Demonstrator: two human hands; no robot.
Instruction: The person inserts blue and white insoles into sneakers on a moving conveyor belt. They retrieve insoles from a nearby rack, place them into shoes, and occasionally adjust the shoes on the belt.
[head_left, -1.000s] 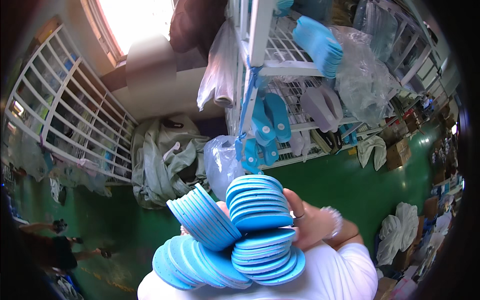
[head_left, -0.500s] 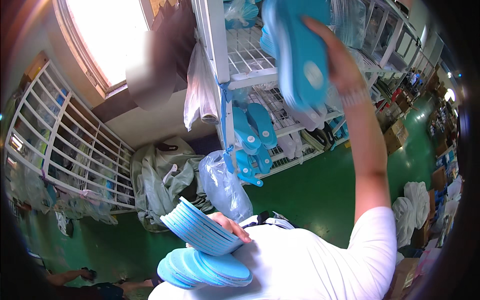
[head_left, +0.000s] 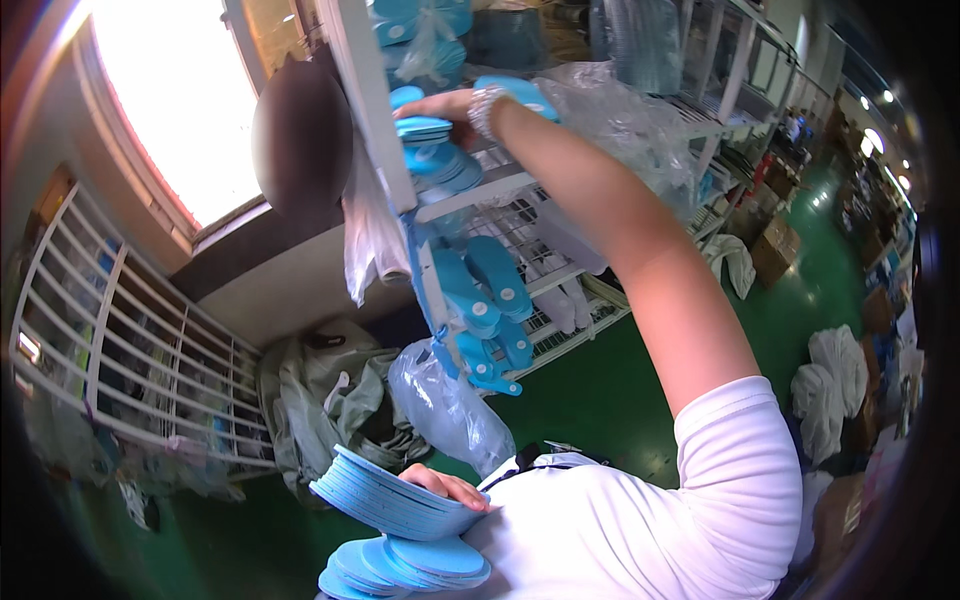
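Observation:
My right hand [head_left: 450, 108] is raised to an upper shelf of a white wire rack [head_left: 375, 150]. It rests on a stack of blue foam insoles [head_left: 430, 150] lying there, fingers around the top ones. My left hand [head_left: 450, 487] is held against my chest. It grips a fanned stack of blue insoles [head_left: 385, 495]. More blue insoles [head_left: 410, 562] are pressed against my white shirt just below that stack.
Lower rack shelves hold more blue insoles [head_left: 485, 290]. Clear plastic bags [head_left: 450, 410] hang from the rack. A white wire grid panel [head_left: 120, 340] leans at the left, with a grey-green sack [head_left: 330, 400] beside it. White bundles [head_left: 835, 385] and cardboard boxes lie on the green floor to the right.
My right hand, which carried a stack of insoles up from my chest, has reached the upper shelf and lowered the stack onto it. My left hand keeps its stack against my chest.

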